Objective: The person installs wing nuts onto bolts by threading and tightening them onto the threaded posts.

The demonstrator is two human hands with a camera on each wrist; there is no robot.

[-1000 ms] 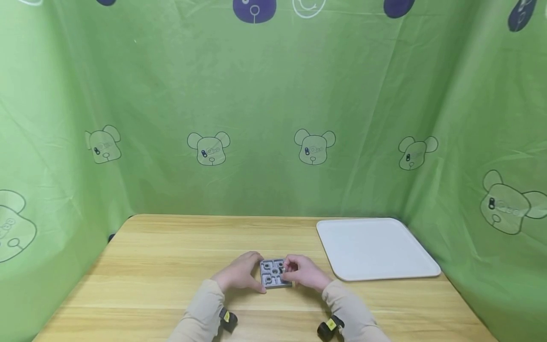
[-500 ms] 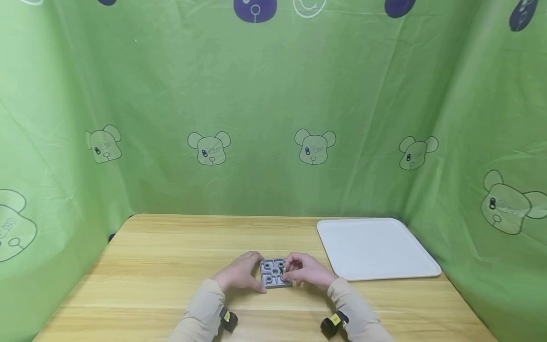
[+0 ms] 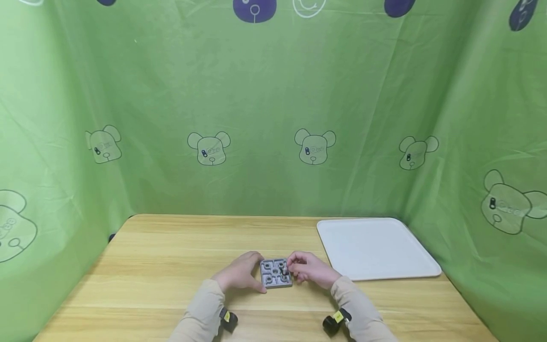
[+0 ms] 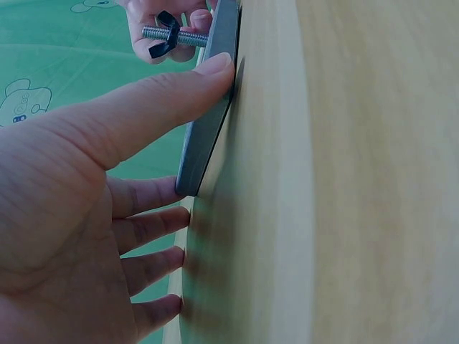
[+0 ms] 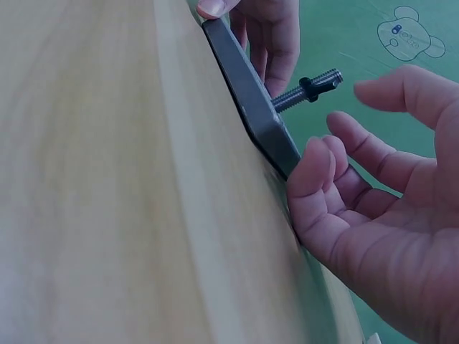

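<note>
A square grey metal plate (image 3: 267,272) with ribs and round holes lies on the wooden table. My left hand (image 3: 240,272) holds it at its left side, thumb on the near edge and index finger at the far corner; the other fingertips touch the tabletop. From the plate's right part a threaded bolt (image 5: 287,99) stands up, carrying a black wing nut (image 4: 169,34) partway along its thread. Just right of the bolt is my right hand (image 3: 314,270), its fingers loosely bent and apart from the wing nut, with lower fingers beside the plate's edge.
A white tray (image 3: 376,249) lies at the table's back right, beyond my right hand. Green curtains (image 3: 265,185) with bear drawings enclose the back and sides. Black wrist cameras (image 3: 229,321) sit on both sleeves.
My right hand has drawn back a little to the right, its fingers coming off the wing nut, which now shows more. The left hand and the plate stay put.
</note>
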